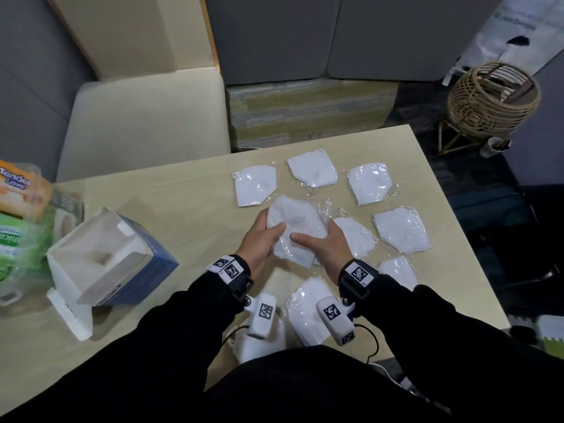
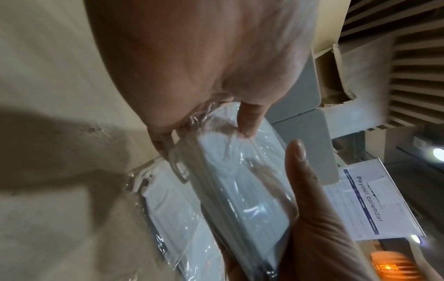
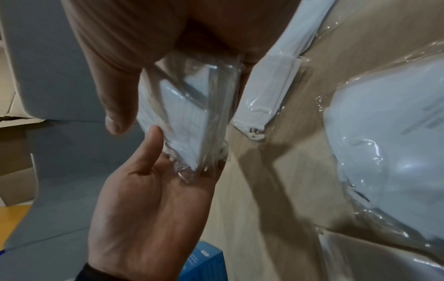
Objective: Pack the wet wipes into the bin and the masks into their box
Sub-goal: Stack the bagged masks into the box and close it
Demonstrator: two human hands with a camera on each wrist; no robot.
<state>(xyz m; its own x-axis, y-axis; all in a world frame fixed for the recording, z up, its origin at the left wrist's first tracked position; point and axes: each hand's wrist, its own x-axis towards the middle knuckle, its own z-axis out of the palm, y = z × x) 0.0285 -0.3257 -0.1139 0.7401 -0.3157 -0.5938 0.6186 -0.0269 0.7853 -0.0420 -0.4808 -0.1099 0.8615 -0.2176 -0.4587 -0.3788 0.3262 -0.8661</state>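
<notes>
Over the middle of the table, both hands hold a small stack of white masks (image 1: pixel 297 230) in clear wrappers. My left hand (image 1: pixel 268 227) grips its left edge, thumb on top. My right hand (image 1: pixel 317 236) grips the right side. In the left wrist view my thumb (image 2: pixel 247 117) presses on the stack (image 2: pixel 240 180). The right wrist view shows the stack (image 3: pixel 187 117) between both palms. Several more wrapped masks (image 1: pixel 370 184) lie around the hands. The blue and white mask box (image 1: pixel 113 261) lies open at the left. An orange wipes pack (image 1: pixel 18 190) and a green wipes pack (image 1: pixel 15 248) sit in a clear bin (image 1: pixel 70 206).
The beige table (image 1: pixel 183 193) ends just behind the far masks and at the right. A cream chair (image 1: pixel 143 117) stands behind it. A wicker basket (image 1: pixel 491 99) on a stand is on the floor at the far right. More masks (image 1: pixel 308 309) lie under my wrists.
</notes>
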